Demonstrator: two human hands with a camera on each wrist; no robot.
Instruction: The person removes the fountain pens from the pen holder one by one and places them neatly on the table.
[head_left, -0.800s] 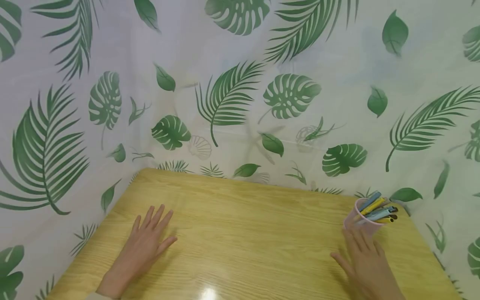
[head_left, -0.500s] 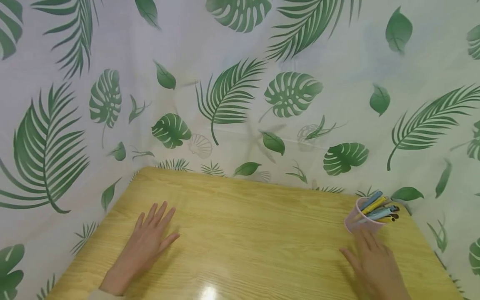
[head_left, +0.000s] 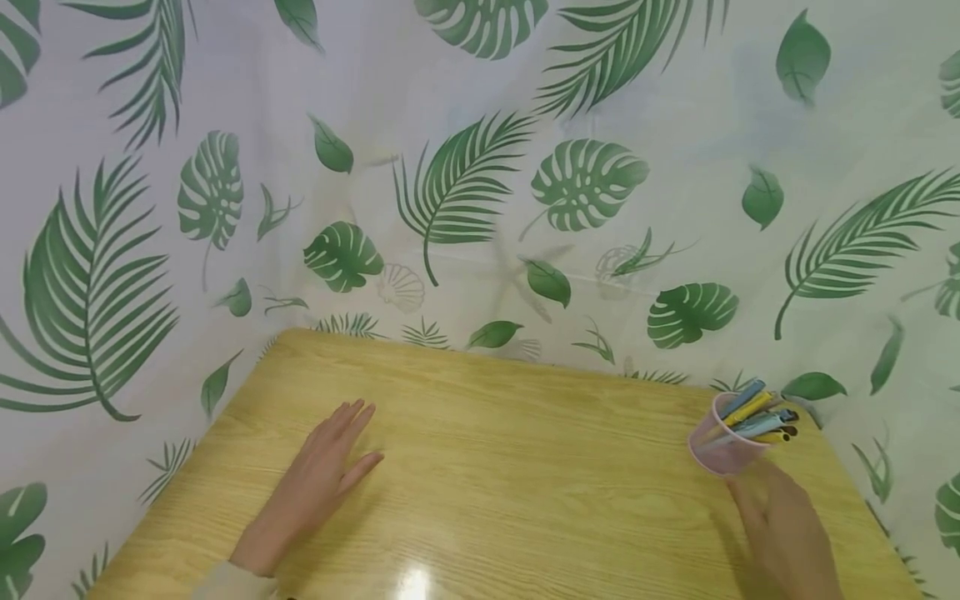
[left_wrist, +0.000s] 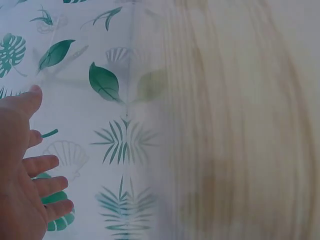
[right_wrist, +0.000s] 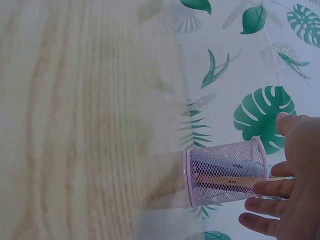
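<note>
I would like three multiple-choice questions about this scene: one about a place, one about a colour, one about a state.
1. Where on the table does the pen cup stand?
A. far right corner
B. middle
C. near left edge

2. What colour is the pen cup?
A. black
B. pink
C. green

3. How is the left hand?
A. clenched in a fist
B. gripping a pen
C. flat, fingers straight

Answers: 1 A, it stands by the leaf-printed curtain, beside the right hand. 2 B, its mesh looks pink. 3 C, it rests on the wood holding nothing.

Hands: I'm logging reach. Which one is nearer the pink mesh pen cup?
The right hand, its fingers beside the pink mesh pen cup; the left hand lies far across the table.
</note>
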